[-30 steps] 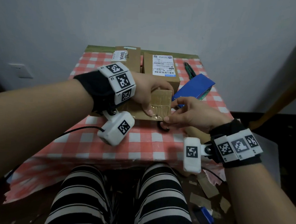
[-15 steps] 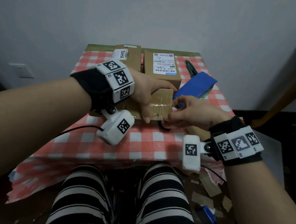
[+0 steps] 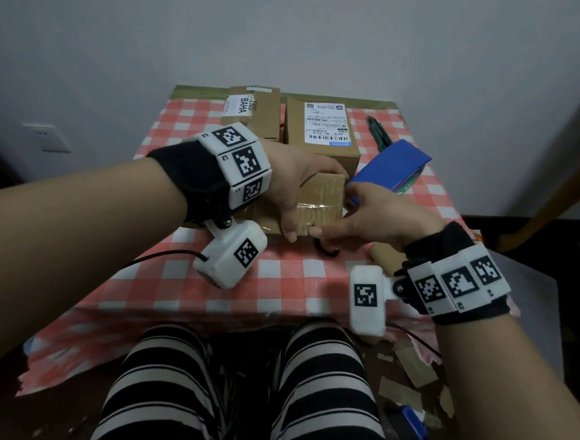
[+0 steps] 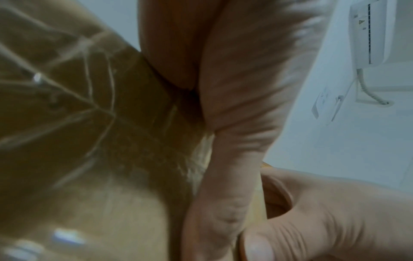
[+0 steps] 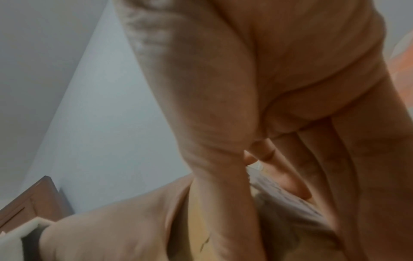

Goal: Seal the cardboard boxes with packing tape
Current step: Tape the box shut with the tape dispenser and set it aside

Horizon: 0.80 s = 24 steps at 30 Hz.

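A small cardboard box lies on the checked table, with a strip of clear tape across its front face. My left hand grips it from above, fingers over the top and thumb down the front. My right hand holds its right end, thumb on the lower front edge and fingers round the side. In the left wrist view, wrinkled tape shows on the box beside my left thumb. The right wrist view is filled by my right thumb, with the box behind it.
Two more cardboard boxes stand at the back of the table. A blue flat pack and a green cutter lie at the right. A black ring and a brown tube sit under my right hand. Tape scraps litter the floor.
Both hands stay on the box. My left thumb has slid a little lower on the front face, and my right thumb has edged slightly left along the bottom edge.
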Each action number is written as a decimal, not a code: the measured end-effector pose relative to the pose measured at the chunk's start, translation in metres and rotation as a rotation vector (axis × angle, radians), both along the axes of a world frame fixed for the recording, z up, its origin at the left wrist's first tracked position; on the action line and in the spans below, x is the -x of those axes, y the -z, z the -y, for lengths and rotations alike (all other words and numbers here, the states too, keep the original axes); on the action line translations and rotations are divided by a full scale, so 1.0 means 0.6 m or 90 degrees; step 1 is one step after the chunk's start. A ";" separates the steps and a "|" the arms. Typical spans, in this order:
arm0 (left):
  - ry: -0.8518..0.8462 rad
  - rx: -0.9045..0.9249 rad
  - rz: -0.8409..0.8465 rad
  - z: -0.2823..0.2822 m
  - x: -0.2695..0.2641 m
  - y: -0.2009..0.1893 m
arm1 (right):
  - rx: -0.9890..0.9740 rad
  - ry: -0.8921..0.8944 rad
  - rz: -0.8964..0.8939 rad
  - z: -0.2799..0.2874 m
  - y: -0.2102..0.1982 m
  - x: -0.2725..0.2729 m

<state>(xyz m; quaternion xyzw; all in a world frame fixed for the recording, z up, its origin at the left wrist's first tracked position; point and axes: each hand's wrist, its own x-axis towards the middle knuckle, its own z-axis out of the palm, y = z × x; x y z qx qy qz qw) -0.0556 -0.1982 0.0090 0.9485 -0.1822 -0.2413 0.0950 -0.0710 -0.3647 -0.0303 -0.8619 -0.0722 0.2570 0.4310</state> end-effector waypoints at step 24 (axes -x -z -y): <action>-0.011 -0.011 -0.004 -0.010 -0.001 0.003 | 0.097 -0.092 0.048 -0.008 -0.025 -0.004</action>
